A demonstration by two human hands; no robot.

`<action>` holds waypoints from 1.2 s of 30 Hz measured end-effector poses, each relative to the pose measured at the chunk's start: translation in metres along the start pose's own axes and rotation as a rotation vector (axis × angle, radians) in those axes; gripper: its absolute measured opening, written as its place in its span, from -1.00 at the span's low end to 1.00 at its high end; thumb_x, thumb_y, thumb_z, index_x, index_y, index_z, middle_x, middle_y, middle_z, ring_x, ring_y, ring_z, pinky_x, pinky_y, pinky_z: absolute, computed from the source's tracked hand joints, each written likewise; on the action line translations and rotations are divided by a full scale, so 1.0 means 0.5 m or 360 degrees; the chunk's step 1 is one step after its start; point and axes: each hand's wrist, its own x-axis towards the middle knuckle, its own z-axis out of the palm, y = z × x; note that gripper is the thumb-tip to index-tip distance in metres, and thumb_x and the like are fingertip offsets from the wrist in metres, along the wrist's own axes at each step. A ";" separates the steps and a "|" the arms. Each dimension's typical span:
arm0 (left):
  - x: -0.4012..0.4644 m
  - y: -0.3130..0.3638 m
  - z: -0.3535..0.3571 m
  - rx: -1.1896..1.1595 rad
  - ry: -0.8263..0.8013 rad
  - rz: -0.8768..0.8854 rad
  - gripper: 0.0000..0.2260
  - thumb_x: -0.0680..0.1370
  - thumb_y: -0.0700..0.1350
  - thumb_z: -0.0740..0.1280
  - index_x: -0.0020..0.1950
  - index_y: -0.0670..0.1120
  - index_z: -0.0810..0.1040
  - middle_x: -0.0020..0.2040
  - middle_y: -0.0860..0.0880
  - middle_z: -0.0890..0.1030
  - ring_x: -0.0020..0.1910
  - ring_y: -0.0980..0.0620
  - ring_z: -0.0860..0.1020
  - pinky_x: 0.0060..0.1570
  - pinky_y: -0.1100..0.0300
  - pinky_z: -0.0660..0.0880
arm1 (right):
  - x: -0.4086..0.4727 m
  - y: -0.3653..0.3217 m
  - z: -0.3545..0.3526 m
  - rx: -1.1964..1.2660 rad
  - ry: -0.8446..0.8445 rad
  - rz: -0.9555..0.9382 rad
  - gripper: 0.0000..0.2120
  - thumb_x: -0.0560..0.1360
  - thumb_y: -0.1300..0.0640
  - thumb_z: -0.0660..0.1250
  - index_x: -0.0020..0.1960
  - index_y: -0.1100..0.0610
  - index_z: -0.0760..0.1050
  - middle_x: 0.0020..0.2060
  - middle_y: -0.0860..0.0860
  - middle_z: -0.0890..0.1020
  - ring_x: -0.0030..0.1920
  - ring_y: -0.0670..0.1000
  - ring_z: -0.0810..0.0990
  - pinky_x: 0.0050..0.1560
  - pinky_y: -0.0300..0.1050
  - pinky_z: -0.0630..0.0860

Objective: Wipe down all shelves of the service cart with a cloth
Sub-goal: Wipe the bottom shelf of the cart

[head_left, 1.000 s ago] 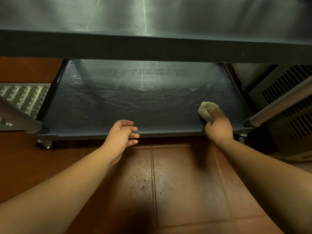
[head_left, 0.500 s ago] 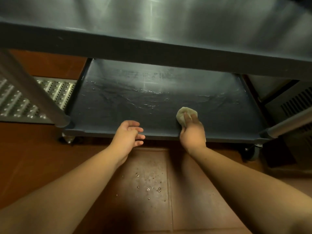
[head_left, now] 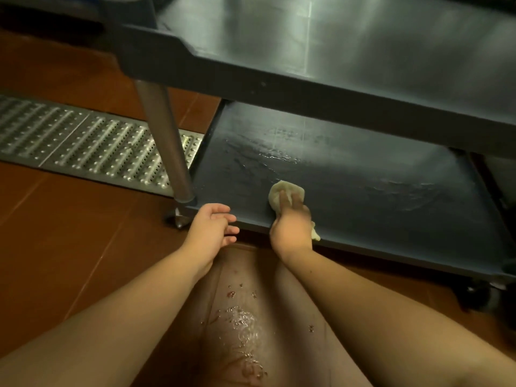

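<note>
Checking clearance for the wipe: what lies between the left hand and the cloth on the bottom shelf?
Only bare shelf front edge, seen in the head view; the left hand hovers empty beside the cloth under the right hand.

The right hand now sits much nearer the left hand than a second ago, when it pressed the cloth far out by the right-hand corner of the bottom shelf. It slides the cloth leftward along the shelf's front edge, so the two hands are now just beside each other. A tail of the cloth now pokes out below the right hand over the shelf's front lip. The wet smears lie to the right of the right hand instead of to its left. The cart's leg post now stands just beyond the left hand.
</note>
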 end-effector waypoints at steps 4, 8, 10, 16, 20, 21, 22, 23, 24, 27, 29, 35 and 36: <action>0.008 -0.004 -0.059 -0.0051 0.0099 -0.0025 -0.79 0.60 -0.30 0.09 0.13 -0.12 0.46 -0.07 -0.10 0.56 -0.27 0.02 0.55 -0.25 0.15 0.52 | 0.000 -0.095 0.020 0.0049 -0.0074 -0.0055 -0.27 0.48 0.20 0.28 0.60 -0.01 0.12 0.52 0.13 0.21 0.31 0.20 0.39 0.20 0.10 0.47; 0.012 -0.010 -0.112 -0.0102 0.0181 -0.0053 -0.76 0.59 -0.33 0.08 0.14 -0.13 0.46 -0.09 -0.10 0.56 -0.29 0.01 0.54 -0.28 0.15 0.51 | 0.001 -0.195 0.048 0.0074 -0.0128 -0.0158 -0.26 0.47 0.22 0.29 0.60 -0.01 0.12 0.53 0.11 0.21 0.34 0.20 0.36 0.26 0.17 0.44; 0.016 -0.005 -0.133 -0.0130 0.0207 -0.0045 -0.75 0.57 -0.34 0.08 0.14 -0.15 0.45 -0.09 -0.10 0.55 -0.31 0.01 0.53 -0.28 0.15 0.50 | 0.002 -0.244 0.063 0.0093 -0.0139 -0.0249 -0.26 0.46 0.23 0.31 0.58 -0.02 0.16 0.50 0.10 0.26 0.33 0.19 0.37 0.25 0.18 0.44; 0.023 0.010 -0.166 -0.0151 0.0232 -0.0006 -0.72 0.53 -0.38 0.07 0.15 -0.17 0.44 -0.10 -0.11 0.55 -0.34 0.02 0.51 -0.31 0.16 0.47 | 0.021 -0.307 0.061 0.0169 -0.0305 -0.0426 -0.30 0.47 0.29 0.30 0.55 -0.08 0.23 0.52 0.03 0.27 0.42 0.18 0.34 0.34 0.14 0.40; 0.020 0.020 -0.139 -0.0135 0.0260 0.0020 -0.73 0.55 -0.36 0.06 0.13 -0.15 0.44 -0.08 -0.11 0.55 -0.33 0.03 0.50 -0.31 0.17 0.47 | 0.030 -0.272 0.052 0.0619 -0.0338 -0.0450 -0.40 0.51 0.33 0.25 0.51 -0.02 0.36 0.52 0.06 0.32 0.46 0.15 0.36 0.40 -0.10 0.35; 0.016 0.021 -0.125 -0.0110 0.0243 0.0031 -0.73 0.54 -0.36 0.06 0.13 -0.16 0.45 -0.08 -0.11 0.55 -0.33 0.03 0.50 -0.30 0.17 0.47 | 0.031 -0.256 0.045 0.0754 -0.0308 -0.0428 -0.43 0.52 0.33 0.26 0.50 0.02 0.40 0.51 0.08 0.35 0.47 0.13 0.36 0.38 -0.21 0.30; 0.011 0.021 -0.108 -0.0075 0.0212 0.0034 -0.72 0.54 -0.37 0.07 0.14 -0.16 0.45 -0.08 -0.11 0.55 -0.32 0.03 0.50 -0.30 0.17 0.48 | 0.030 -0.239 0.031 0.0850 -0.0267 -0.0392 -0.46 0.53 0.33 0.28 0.48 0.06 0.42 0.50 0.09 0.37 0.47 0.11 0.36 0.37 -0.29 0.25; 0.007 0.019 -0.088 -0.0040 0.0176 0.0032 -0.72 0.54 -0.37 0.07 0.15 -0.16 0.45 -0.08 -0.11 0.55 -0.31 0.03 0.50 -0.30 0.17 0.48 | 0.029 -0.219 0.018 0.0931 -0.0214 -0.0358 -0.49 0.54 0.32 0.28 0.47 0.08 0.43 0.48 0.10 0.40 0.46 0.10 0.38 0.39 -0.30 0.25; 0.002 0.017 -0.065 -0.0009 0.0143 0.0033 -0.71 0.53 -0.38 0.08 0.15 -0.17 0.45 -0.07 -0.11 0.55 -0.31 0.03 0.50 -0.30 0.17 0.47 | 0.026 -0.197 0.003 0.1003 -0.0167 -0.0328 -0.51 0.54 0.31 0.28 0.45 0.08 0.45 0.46 0.10 0.43 0.44 0.10 0.41 0.41 -0.23 0.29; -0.006 0.011 0.008 0.0037 0.0050 0.0049 -0.73 0.53 -0.39 0.08 0.15 -0.19 0.44 -0.08 -0.14 0.54 -0.33 0.02 0.48 -0.34 0.18 0.44 | 0.012 -0.114 -0.043 0.1174 -0.0063 -0.0337 -0.53 0.55 0.32 0.28 0.44 0.10 0.46 0.41 0.11 0.48 0.40 0.09 0.45 0.42 -0.10 0.35; -0.013 0.012 0.061 0.0068 -0.0009 0.0048 -0.73 0.53 -0.38 0.08 0.14 -0.18 0.43 -0.10 -0.13 0.53 -0.34 0.03 0.47 -0.36 0.19 0.42 | 0.003 -0.043 -0.082 0.1140 -0.0028 -0.0322 -0.50 0.55 0.35 0.26 0.46 0.09 0.43 0.44 0.09 0.45 0.43 0.03 0.41 0.40 -0.30 0.29; -0.053 0.015 0.226 0.0151 -0.0196 -0.0001 -0.77 0.55 -0.34 0.10 0.12 -0.13 0.43 -0.08 -0.11 0.54 -0.34 0.04 0.49 -0.35 0.19 0.45 | -0.024 0.158 -0.234 0.1166 -0.0150 -0.0241 -0.56 0.55 0.33 0.25 0.42 0.17 0.45 0.28 0.04 0.53 0.28 -0.02 0.52 0.02 -0.68 0.22; -0.060 0.010 0.253 0.0184 -0.0252 -0.0051 -0.78 0.56 -0.33 0.12 0.14 -0.13 0.43 -0.07 -0.11 0.56 -0.32 0.04 0.51 -0.33 0.18 0.48 | -0.030 0.184 -0.257 0.1233 -0.0194 -0.0189 -0.59 0.56 0.35 0.25 0.39 0.16 0.47 0.20 0.04 0.57 0.18 -0.02 0.60 -0.05 -0.66 0.29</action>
